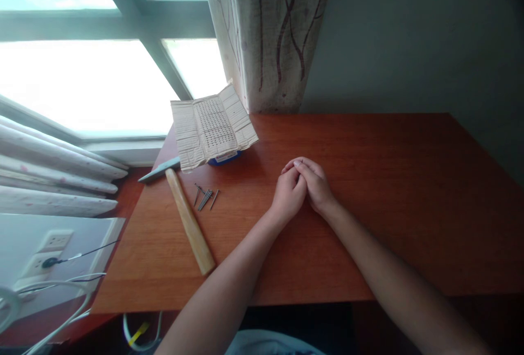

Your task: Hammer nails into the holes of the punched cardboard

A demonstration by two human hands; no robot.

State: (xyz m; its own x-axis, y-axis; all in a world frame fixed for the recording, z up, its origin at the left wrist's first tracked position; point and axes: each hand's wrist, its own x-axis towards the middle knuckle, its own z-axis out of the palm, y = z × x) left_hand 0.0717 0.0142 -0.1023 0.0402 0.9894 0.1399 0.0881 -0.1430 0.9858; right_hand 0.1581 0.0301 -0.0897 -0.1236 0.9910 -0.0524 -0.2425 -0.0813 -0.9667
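My left hand (287,194) and my right hand (316,184) rest together on the reddish wooden table (388,191), near its middle. Their fingers are folded over one another, and I see nothing held between them. To the left lies a hammer (186,216) with a pale wooden handle and a grey metal head. Several loose nails (206,196) lie between the hammer and my left hand. Behind them an opened, perforated cardboard box (213,125) stands over a small blue item (223,158).
A patterned curtain (278,33) hangs at the table's far edge beside a bright window (82,82). At the lower left a wall socket (49,251) with a plugged cable and white cords (53,289) sits below the table edge.
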